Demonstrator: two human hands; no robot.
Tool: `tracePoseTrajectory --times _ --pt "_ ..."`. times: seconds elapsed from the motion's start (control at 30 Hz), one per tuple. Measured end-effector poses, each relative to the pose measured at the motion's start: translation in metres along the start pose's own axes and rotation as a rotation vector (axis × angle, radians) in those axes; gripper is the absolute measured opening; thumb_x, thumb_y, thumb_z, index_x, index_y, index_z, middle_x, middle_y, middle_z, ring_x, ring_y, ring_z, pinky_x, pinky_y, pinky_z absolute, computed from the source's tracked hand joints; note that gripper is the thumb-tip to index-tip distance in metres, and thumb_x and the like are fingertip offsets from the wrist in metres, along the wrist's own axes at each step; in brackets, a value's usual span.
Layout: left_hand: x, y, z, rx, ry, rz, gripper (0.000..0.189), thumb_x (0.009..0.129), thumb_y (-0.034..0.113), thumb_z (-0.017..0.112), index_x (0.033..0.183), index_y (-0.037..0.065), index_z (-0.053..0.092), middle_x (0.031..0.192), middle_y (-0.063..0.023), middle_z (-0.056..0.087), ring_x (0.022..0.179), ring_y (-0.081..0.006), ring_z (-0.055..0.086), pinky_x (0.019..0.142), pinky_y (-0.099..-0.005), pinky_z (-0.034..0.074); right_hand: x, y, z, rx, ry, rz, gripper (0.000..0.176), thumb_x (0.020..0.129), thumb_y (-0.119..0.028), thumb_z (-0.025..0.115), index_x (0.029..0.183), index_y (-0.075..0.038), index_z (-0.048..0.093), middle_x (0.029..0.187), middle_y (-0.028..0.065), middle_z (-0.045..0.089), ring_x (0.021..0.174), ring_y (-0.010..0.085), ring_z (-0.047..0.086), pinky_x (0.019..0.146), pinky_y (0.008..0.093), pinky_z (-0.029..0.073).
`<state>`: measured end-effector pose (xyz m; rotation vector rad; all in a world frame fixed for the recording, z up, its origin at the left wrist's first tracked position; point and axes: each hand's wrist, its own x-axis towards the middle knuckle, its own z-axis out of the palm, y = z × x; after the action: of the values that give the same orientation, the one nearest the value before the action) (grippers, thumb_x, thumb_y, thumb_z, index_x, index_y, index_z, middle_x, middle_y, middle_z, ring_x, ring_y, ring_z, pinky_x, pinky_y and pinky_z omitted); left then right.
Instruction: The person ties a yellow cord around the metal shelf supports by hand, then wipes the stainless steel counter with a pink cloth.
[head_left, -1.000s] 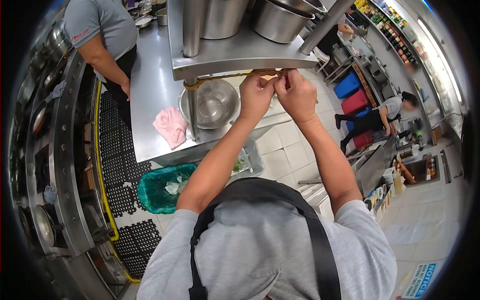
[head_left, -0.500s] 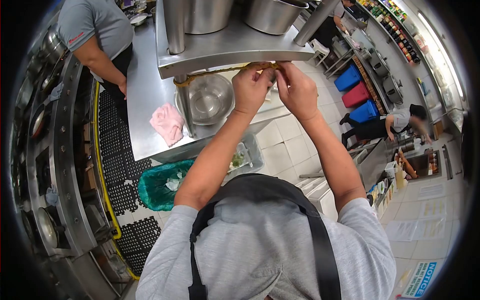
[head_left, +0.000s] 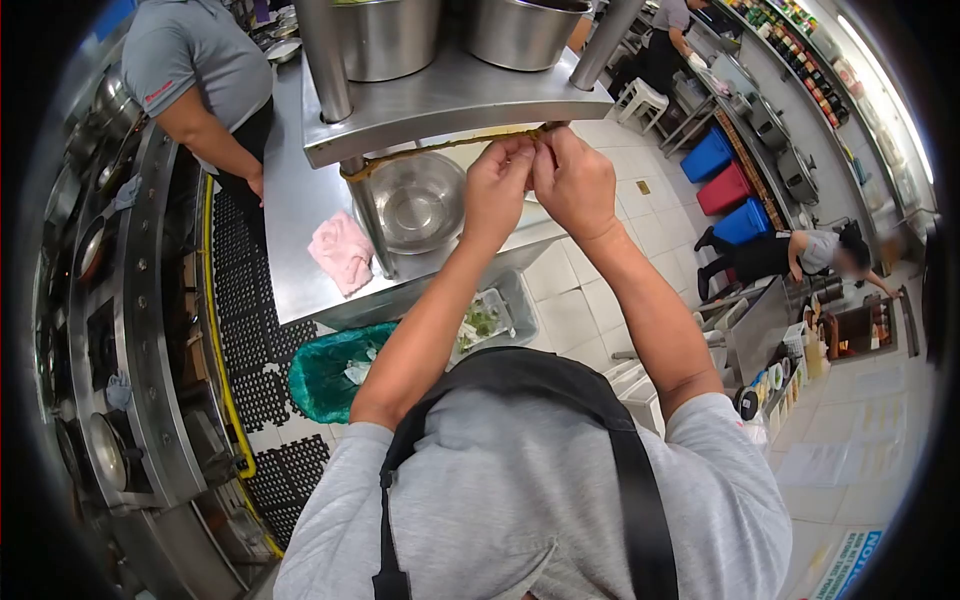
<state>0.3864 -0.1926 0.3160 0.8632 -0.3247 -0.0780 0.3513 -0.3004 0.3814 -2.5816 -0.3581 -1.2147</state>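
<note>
A yellow-brown twisted cord (head_left: 430, 150) runs along beneath the front edge of a steel shelf (head_left: 450, 108), looped around the left post. Its other end reaches the right side, where both my hands meet. Fingers pinched, my left hand (head_left: 495, 195) is closed on the cord. Right beside it, my right hand (head_left: 580, 188) is also closed on the cord, its fingertips almost touching those of my left; the exact grip is partly hidden by the fingers. A large steel bowl (head_left: 418, 200) stands below, left of my hands.
A crumpled pink cloth (head_left: 342, 252) lies on the steel counter (head_left: 290, 215). Steel pots (head_left: 390, 45) stand on the shelf. Below are a green-lined bin (head_left: 325, 385) and a clear tub (head_left: 522, 318). A co-worker (head_left: 200, 95) stands at left; another (head_left: 800, 255) is at right.
My hands stay together at the cord, with fingers slightly shifted. The whole view has tilted a little. The co-worker at right has stretched an arm outward.
</note>
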Motion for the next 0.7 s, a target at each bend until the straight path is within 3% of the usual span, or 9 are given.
tracePoseTrajectory --times 0.1,0.13,0.23,0.4,0.5,0.7 --pt "-0.003 0.012 -0.001 0.036 0.015 -0.040 0.019 0.103 0.015 0.065 0.114 0.000 0.068 0.103 -0.0061 0.071 0.078 -0.0096 0.066 0.069 -0.0252 0.057 0.004 0.001 -0.002 0.022 0.024 -0.008 0.006 0.089 -0.010 0.067 0.088 -0.005 0.063 0.077 0.0169 0.068 0.065 0.0373 0.067 0.059 0.0457 0.054" --pt "-0.003 0.014 0.003 0.093 0.065 0.086 0.017 0.101 0.014 0.067 0.113 0.000 0.068 0.101 -0.0058 0.071 0.079 -0.0095 0.066 0.068 -0.0250 0.056 0.004 0.001 -0.003 0.029 0.026 0.000 0.006 0.090 -0.010 0.067 0.088 -0.005 0.063 0.076 0.0171 0.068 0.065 0.0372 0.068 0.059 0.0454 0.054" --pt "0.001 0.016 0.001 0.058 0.090 0.082 0.017 0.099 0.012 0.069 0.112 0.000 0.068 0.100 -0.0051 0.070 0.079 -0.0097 0.066 0.068 -0.0251 0.056 -0.005 -0.003 0.003 0.044 0.041 0.100 0.006 0.090 -0.010 0.066 0.087 -0.005 0.064 0.074 0.0175 0.068 0.065 0.0374 0.068 0.059 0.0443 0.054" --pt "0.009 0.010 0.001 0.046 0.097 0.050 0.018 0.099 0.011 0.068 0.111 -0.003 0.069 0.094 -0.0051 0.071 0.070 -0.0105 0.064 0.064 -0.0260 0.054 -0.013 -0.010 0.015 0.117 0.089 0.203 0.009 0.092 -0.010 0.063 0.087 -0.004 0.065 0.073 0.0185 0.067 0.064 0.0386 0.067 0.060 0.0440 0.053" --pt "0.006 0.016 0.003 0.094 0.097 0.032 0.018 0.099 0.010 0.067 0.111 -0.002 0.069 0.094 -0.0051 0.071 0.070 -0.0104 0.064 0.064 -0.0257 0.054 -0.004 -0.010 0.006 0.148 0.132 0.169 0.010 0.092 -0.010 0.062 0.084 -0.004 0.060 0.070 0.0190 0.064 0.063 0.0404 0.064 0.058 0.0488 0.051" --pt "0.011 0.015 0.007 0.089 0.091 0.000 0.019 0.099 0.013 0.070 0.113 0.001 0.068 0.100 -0.0031 0.072 0.073 -0.0075 0.063 0.068 -0.0239 0.055 -0.014 -0.006 -0.001 0.180 0.098 0.215 0.013 0.094 -0.013 0.061 0.085 -0.004 0.062 0.072 0.0203 0.066 0.065 0.0407 0.066 0.060 0.0478 0.052"
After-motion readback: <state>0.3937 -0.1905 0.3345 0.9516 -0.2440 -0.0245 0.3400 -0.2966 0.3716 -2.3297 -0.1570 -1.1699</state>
